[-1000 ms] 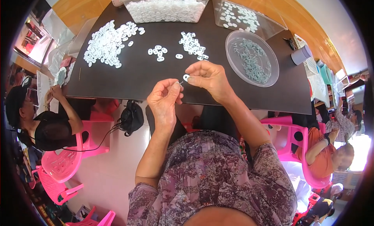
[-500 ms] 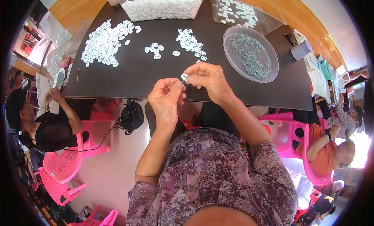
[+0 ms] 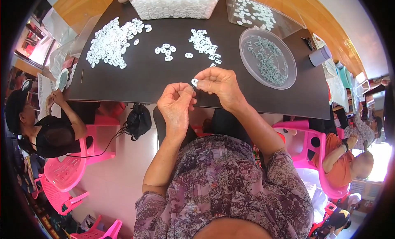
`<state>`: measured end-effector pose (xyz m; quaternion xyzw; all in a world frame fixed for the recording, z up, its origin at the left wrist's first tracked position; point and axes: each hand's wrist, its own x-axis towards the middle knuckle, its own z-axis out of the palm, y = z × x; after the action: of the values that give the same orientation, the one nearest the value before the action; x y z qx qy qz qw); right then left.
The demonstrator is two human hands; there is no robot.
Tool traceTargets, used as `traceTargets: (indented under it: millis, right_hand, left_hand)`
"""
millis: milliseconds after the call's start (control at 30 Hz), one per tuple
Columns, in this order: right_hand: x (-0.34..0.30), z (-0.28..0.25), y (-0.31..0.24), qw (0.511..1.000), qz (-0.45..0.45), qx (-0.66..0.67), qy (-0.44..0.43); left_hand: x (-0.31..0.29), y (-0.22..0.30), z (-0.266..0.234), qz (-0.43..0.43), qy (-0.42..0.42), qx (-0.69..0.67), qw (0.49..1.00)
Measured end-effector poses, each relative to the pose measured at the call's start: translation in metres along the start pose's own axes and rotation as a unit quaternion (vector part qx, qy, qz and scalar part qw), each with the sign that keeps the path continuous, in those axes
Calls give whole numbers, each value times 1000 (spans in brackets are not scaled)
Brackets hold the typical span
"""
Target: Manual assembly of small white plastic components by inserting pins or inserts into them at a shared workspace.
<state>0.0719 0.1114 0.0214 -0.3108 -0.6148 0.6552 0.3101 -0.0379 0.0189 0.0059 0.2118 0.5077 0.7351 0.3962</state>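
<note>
White oval piece [image 3: 194, 81]: between the fingertips of the right hand [image 3: 222, 86], above the near edge of the dark desk [image 3: 135, 84], its hole showing.
Right grip: pinched on the piece, thumb against forefinger.
Left grip: the left hand [image 3: 175, 106] is closed at thumb and forefinger on what looks like a thin grey pin [image 3: 193, 87]; the fingers hide most of it.
Step in hand: fitting pin and piece together, by the look of it; whether the pin's tip is inside the hole is too small to tell.
Next move: calls for a firm pinch on both parts, the pin lined up with the hole, and a small careful push or turn.
Pin supply: loose grey pins [image 3: 267, 60] in a round clear dish [image 3: 249, 69], to the right.
Oval supply: a large heap [image 3: 109, 45] on the left; a small cluster [image 3: 166, 51], one lone oval [image 3: 189, 55] and another group [image 3: 203, 43] nearer the middle.
</note>
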Motion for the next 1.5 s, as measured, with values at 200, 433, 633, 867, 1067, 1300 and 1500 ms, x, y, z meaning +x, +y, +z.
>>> traceTargets:
  millis: [200,433,633,867,1067,1300,1500]
  right_hand:
    - [-3,4,4,999,-40,-15,3]
    - [-9,6,9,993,-76,-84,31]
    - [-10,4,12,989,-97,-101,40]
    - [-14,4,10,985,-109,-125,42]
    - [-15,4,13,989,-107,-90,40]
    - [-17,5,9,968,-150,-194,55]
    - [-20,5,7,943,-211,-253,50]
  left_hand:
    - [0,-4,0,14,-4,-7,1000]
    - [0,-7,3,16,-13,-25,999]
    - [0,-11,3,24,-26,-32,999]
    - [-2,-14,5,47,-46,-43,997]
    - [-5,-16,6,49,-33,-48,997]
    - [-5,-18,6,48,-33,-47,997]
    - [-4,-17,8,61,-46,-51,996]
